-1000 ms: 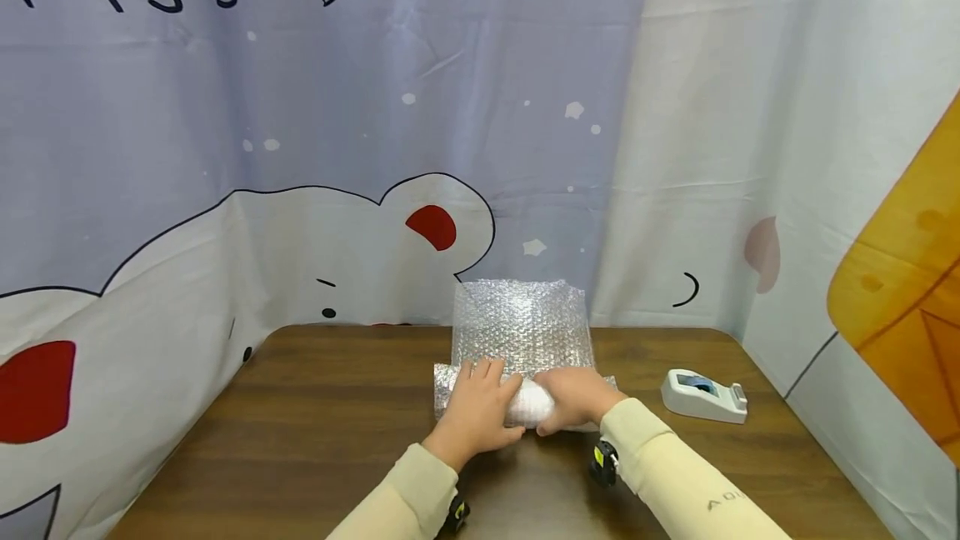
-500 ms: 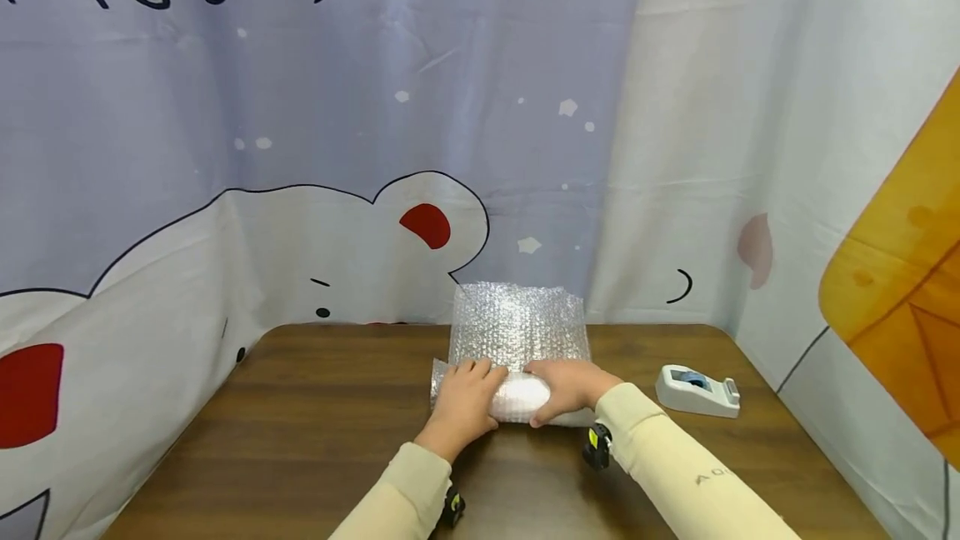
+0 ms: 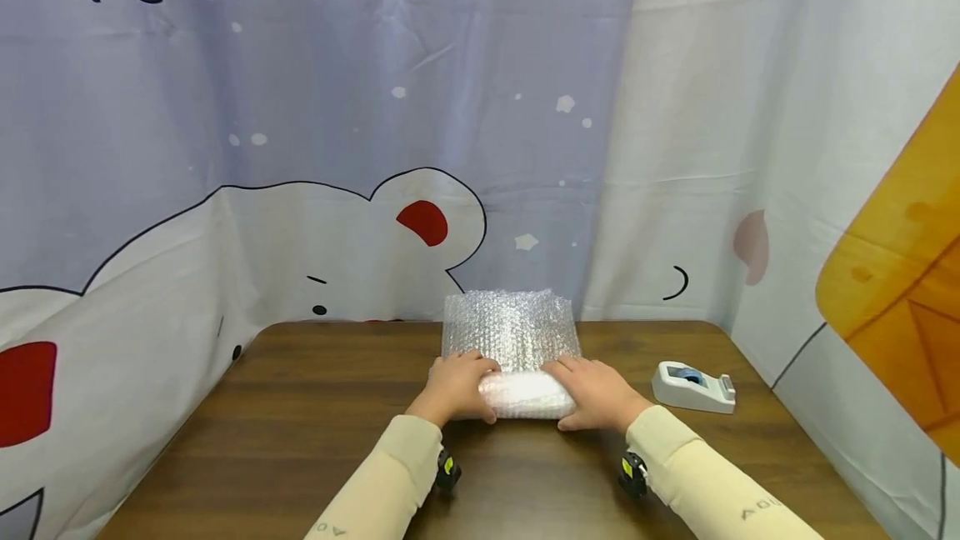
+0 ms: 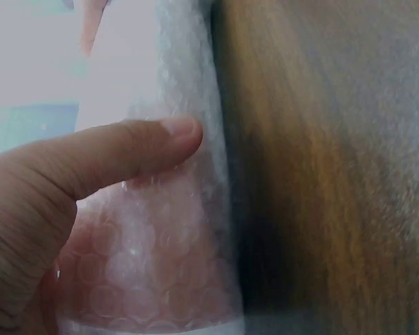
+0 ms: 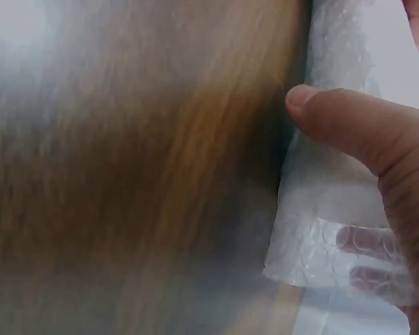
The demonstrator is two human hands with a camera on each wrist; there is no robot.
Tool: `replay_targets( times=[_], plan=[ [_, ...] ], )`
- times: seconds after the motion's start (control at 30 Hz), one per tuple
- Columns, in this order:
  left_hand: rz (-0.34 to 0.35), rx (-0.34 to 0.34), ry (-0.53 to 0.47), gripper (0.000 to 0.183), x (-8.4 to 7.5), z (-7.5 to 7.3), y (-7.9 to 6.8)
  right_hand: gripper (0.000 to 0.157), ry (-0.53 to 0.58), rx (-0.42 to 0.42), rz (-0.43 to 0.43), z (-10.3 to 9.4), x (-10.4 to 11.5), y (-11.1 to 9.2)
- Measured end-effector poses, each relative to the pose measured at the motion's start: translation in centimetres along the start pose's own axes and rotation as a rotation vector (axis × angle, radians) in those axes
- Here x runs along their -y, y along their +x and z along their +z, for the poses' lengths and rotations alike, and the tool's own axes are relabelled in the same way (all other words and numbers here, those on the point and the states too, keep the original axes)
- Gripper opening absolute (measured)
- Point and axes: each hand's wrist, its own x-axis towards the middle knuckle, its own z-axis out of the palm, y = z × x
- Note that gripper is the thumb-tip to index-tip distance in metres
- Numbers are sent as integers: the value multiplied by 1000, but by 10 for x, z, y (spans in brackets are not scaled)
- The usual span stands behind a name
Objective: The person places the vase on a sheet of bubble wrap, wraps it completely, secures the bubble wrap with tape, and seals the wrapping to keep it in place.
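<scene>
A white bundle rolled in bubble wrap (image 3: 527, 396) lies crosswise on the wooden table. What the roll contains is hidden by the layers. My left hand (image 3: 455, 387) grips its left end, the thumb (image 4: 150, 148) across the near side. At the right end my right hand (image 3: 597, 392) holds it the same way. Through the clear wrap in the right wrist view, fingers (image 5: 366, 241) show on the far side. The unrolled part of the bubble wrap sheet (image 3: 512, 325) stretches from the roll toward the back of the table.
To the right of the hands stands a white tape dispenser (image 3: 693, 387) with a blue roll of tape. A printed curtain (image 3: 337, 148) hangs behind the wooden table (image 3: 337, 407) and along its sides. Dark wrist cameras (image 3: 633, 474) sit under both cuffs.
Both hands have slid apart to opposite ends of the roll, uncovering more of its white middle. The flat sheet behind the roll looks shorter. The head view has shifted slightly.
</scene>
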Motion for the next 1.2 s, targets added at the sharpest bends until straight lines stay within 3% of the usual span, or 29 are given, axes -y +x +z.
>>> replay_targets(
  times=[0.33,0.63,0.8,0.97,1.2],
  plan=[
    [-8,70,-35,79,3,-4,-12,77,226,25,-15,2,-4,4],
    [-2,2,167,97,5,-9,-24,58,471,198,13,-2,-8,13],
    [46,12,175,99,7,-12,-31,53,617,322,94,-3,-10,17],
    [88,37,120,93,14,-11,-31,58,645,386,144,-9,-8,19],
    [80,88,6,82,24,-6,-22,82,502,432,180,-21,-2,20]
  ],
)
